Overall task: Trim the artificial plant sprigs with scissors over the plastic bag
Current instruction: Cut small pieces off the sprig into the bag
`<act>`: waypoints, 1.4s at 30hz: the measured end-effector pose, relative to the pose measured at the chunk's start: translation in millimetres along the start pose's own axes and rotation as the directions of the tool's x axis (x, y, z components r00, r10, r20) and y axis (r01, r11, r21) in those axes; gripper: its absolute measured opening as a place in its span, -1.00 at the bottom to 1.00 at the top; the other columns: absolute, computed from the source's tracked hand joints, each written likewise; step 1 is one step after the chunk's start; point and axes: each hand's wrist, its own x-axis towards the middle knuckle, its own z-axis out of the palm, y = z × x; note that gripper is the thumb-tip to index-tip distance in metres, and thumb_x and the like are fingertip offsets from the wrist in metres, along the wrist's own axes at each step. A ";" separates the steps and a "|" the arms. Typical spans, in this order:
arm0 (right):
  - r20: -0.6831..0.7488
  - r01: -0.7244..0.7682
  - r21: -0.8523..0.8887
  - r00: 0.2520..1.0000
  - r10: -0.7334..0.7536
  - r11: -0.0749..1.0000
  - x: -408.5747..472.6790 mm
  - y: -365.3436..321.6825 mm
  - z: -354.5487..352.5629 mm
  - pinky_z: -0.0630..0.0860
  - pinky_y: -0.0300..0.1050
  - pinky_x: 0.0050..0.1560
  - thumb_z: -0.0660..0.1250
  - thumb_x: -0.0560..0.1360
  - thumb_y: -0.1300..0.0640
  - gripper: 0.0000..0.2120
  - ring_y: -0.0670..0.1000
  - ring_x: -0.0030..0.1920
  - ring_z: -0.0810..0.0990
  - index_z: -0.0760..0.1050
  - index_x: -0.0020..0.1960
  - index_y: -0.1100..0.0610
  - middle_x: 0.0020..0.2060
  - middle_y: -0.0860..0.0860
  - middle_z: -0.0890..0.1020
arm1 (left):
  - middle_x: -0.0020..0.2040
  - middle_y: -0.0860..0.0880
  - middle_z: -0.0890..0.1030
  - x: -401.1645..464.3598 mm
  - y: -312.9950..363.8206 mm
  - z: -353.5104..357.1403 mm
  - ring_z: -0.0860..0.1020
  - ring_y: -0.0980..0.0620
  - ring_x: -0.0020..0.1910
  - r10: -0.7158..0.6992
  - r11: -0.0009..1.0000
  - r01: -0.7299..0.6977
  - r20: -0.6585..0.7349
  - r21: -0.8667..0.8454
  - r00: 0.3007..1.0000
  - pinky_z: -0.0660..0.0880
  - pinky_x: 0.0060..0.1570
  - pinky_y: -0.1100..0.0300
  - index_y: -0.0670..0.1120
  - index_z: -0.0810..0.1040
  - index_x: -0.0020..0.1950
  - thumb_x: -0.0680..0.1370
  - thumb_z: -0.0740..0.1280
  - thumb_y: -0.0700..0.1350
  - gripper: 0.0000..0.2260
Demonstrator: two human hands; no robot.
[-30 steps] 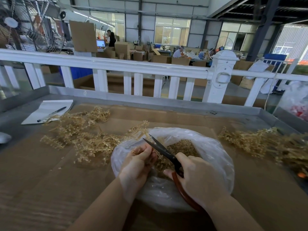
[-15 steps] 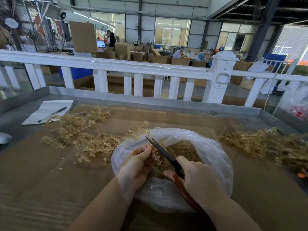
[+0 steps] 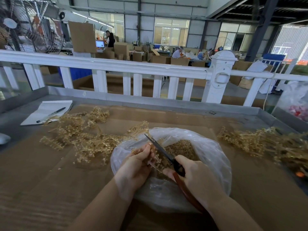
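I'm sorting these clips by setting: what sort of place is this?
Probably a factory or packing workshop: stacked brown cardboard boxes stand behind the white railing, a large black industrial fan stands at left, and loose piles of tan plastic plant sprigs cover the worktable.

Two hands: left hand (image 3: 135,165), right hand (image 3: 194,174). One scissors (image 3: 162,152) in right grip. One sprig (image 3: 154,160) in left grip. One plastic bag (image 3: 215,157) under both grips. Two sprig heaps: left heap (image 3: 80,135) beyond left grip, right heap (image 3: 260,142) right of right grip. One notepad (image 3: 46,110), one pen (image 3: 51,112), far left of grips.
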 end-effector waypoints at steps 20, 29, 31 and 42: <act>-0.091 0.007 -0.075 0.996 -0.014 0.997 -6.6 6.6 9.1 0.34 -0.41 -0.32 0.15 0.41 -0.39 -0.62 -0.20 -0.32 0.44 0.43 -0.06 -0.11 -0.37 -0.18 0.47 | -0.40 -0.07 0.55 3.8 -3.3 -5.8 0.57 0.07 -0.42 0.056 0.995 -0.051 -0.055 0.085 0.997 0.55 -0.34 0.19 -0.17 0.51 -0.14 0.52 0.29 -0.29 -0.93; -0.103 0.051 -0.117 0.993 -0.063 0.992 -0.7 -0.1 10.5 0.28 -0.42 -0.30 0.14 0.47 -0.33 -0.67 -0.19 -0.24 0.42 0.38 -0.04 -0.08 -0.27 -0.17 0.46 | -0.33 -0.11 0.59 0.8 -3.0 -7.8 0.58 0.04 -0.38 0.013 0.992 -0.018 0.036 0.128 0.999 0.59 -0.21 0.16 -0.22 0.57 -0.16 0.39 0.35 -0.28 -0.94; -0.114 0.051 -0.150 0.991 -0.068 0.987 -1.1 -0.3 12.2 0.27 -0.43 -0.28 0.12 0.47 -0.34 -0.66 -0.19 -0.22 0.42 0.38 -0.03 -0.09 -0.26 -0.18 0.46 | -0.35 -0.10 0.58 0.5 -3.2 -8.2 0.58 0.05 -0.38 0.024 0.992 -0.026 0.018 0.121 1.000 0.59 -0.15 0.15 -0.22 0.56 -0.14 0.47 0.31 -0.30 -0.96; -0.138 0.051 -0.219 0.987 -0.082 0.974 0.1 1.3 22.9 0.42 -0.31 -0.15 -0.05 0.45 -0.38 -0.51 -0.10 -0.14 0.49 0.39 0.07 -0.06 -0.17 -0.12 0.54 | -0.38 -0.10 0.57 -2.5 -5.0 -5.5 0.56 0.06 -0.41 0.029 0.997 -0.029 0.013 0.065 1.000 0.54 -0.10 0.15 -0.21 0.55 -0.20 0.54 0.24 -0.32 -0.85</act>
